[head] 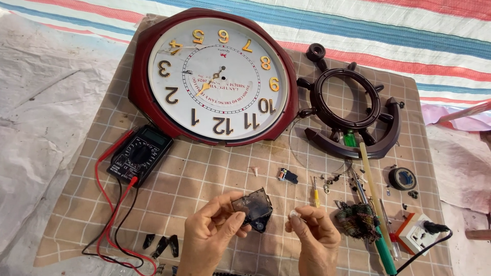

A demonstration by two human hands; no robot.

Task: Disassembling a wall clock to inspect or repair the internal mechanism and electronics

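Observation:
My left hand (212, 232) grips a small black clock movement (253, 208) with a clear cover, held just above the checked cloth (204, 174). My right hand (314, 235) is beside it, pinching a tiny white part (293, 214) between thumb and forefinger, a finger's width from the movement. A large round wall clock (217, 76) with a dark red rim, white face and gold numerals lies upside down at the top of the cloth.
A black multimeter (139, 156) with red and black leads sits at left. A dark ship-wheel frame (353, 112) lies at right. Small screwdrivers (316, 193), a soldering iron (383, 245), tape roll (402, 179), power socket (419, 232), loose small parts and black clips (161, 244) surround my hands.

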